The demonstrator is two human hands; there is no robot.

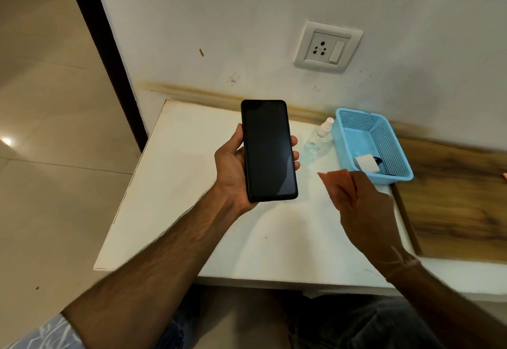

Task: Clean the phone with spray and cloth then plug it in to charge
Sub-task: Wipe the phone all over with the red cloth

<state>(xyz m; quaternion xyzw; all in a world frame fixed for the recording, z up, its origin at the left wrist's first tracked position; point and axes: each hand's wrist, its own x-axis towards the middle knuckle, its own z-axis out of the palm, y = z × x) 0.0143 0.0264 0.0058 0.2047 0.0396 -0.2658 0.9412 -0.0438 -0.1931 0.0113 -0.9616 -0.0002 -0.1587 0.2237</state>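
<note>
My left hand (233,167) grips a black phone (267,151) by its edges, screen up and dark, above the white table (175,211). To its right, my right hand (365,211) holds a small orange cloth (336,182), which sticks out past the fingers and is apart from the phone. A clear spray bottle (315,142) with a white cap lies on the table behind the phone. A white charger plug (366,164) with a dark cable sits in the blue basket (395,140).
A white wall socket (327,46) with a switch is mounted above the table's back edge. A wooden surface (452,197) adjoins the table on the right. Tiled floor lies to the left, and my knees are below the table's front edge.
</note>
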